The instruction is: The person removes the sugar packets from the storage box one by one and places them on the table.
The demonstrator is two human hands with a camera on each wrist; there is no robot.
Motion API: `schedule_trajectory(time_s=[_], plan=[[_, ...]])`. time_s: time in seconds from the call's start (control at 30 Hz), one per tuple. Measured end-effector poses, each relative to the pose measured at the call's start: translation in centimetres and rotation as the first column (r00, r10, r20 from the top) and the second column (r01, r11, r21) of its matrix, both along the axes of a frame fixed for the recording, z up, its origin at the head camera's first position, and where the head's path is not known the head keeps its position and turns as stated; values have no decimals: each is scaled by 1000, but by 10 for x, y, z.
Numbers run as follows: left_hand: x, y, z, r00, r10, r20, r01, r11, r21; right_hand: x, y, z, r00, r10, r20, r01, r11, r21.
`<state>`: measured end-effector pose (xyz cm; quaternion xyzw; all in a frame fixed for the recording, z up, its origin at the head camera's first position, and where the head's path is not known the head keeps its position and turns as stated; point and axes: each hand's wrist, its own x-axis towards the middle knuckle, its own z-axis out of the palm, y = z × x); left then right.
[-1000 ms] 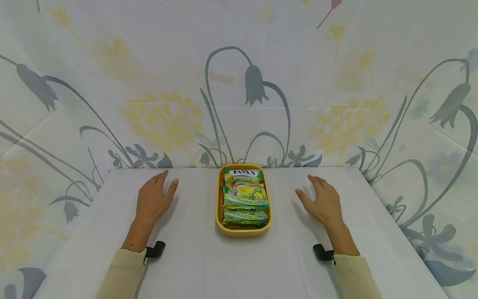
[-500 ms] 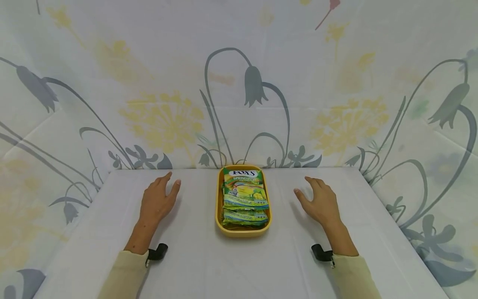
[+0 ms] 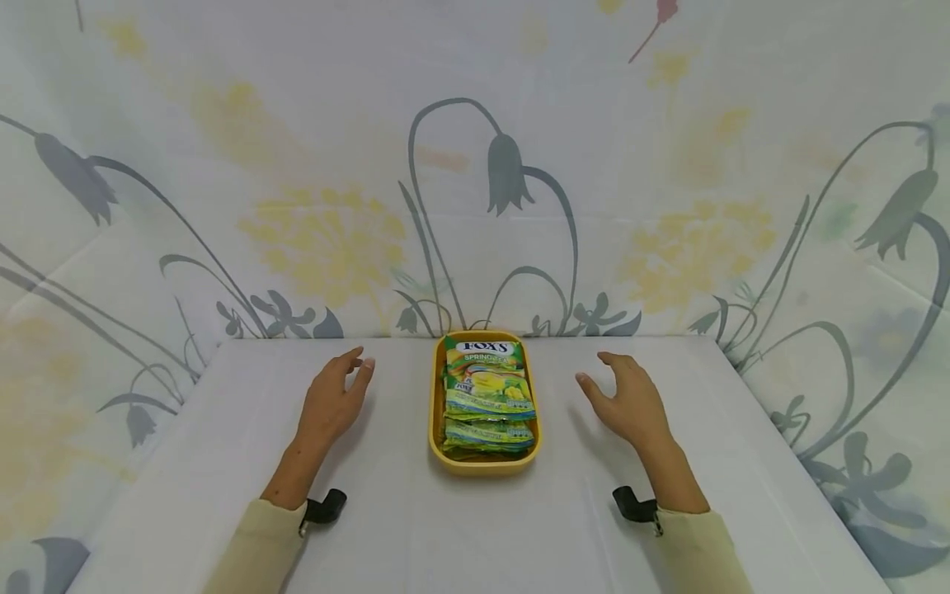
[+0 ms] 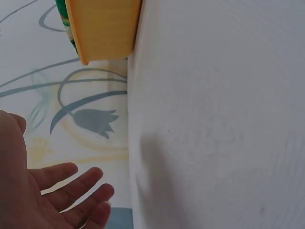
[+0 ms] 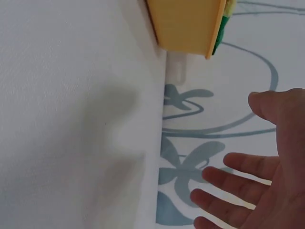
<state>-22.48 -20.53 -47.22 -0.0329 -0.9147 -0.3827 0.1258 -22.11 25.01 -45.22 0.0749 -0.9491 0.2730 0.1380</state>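
Note:
A yellow plastic tray [image 3: 486, 469] stands on the white table, at the middle of its far side. Several green candy packets [image 3: 488, 388] lie stacked in it, the top one printed FOX'S. To the tray's left, my left hand [image 3: 334, 404] hovers above the table, fingers loosely spread and holding nothing. My right hand [image 3: 631, 404] is held likewise on the other side, also apart from the tray. Both wrist views show the tray's side wall [image 4: 102, 31] beyond relaxed fingers [image 5: 233, 183]. How deep the stack goes is hidden.
White cloth covers the table [image 3: 475, 544]. A flower-patterned curtain [image 3: 475, 247] rises right behind the tray and along both sides. A black wrist camera [image 3: 326, 506] sits on the left wrist, another [image 3: 633, 504] on the right.
Both hands have drifted inward toward the tray, the left one farther than the right. The tray and its packets have stayed in place.

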Motion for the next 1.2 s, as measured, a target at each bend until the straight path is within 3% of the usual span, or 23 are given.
schedule_trajectory(time_s=[0.23, 0.53, 0.8, 1.2], plan=[[-1, 16, -1, 999, -51, 19, 48, 992, 115, -2, -15, 6, 1000, 20, 8, -20, 999, -26], [-11, 38, -3, 995, -93, 46, 85, 985, 148, -5, -34, 13, 998, 38, 41, -36, 997, -67], [-14, 47, -4, 990, -119, 76, 100, 969, 225, -10, -48, 14, 998, 54, 27, -51, 994, -96], [-24, 63, -11, 982, -166, 89, 125, 927, 355, -13, -68, 18, 996, 77, 52, -70, 989, -132]])
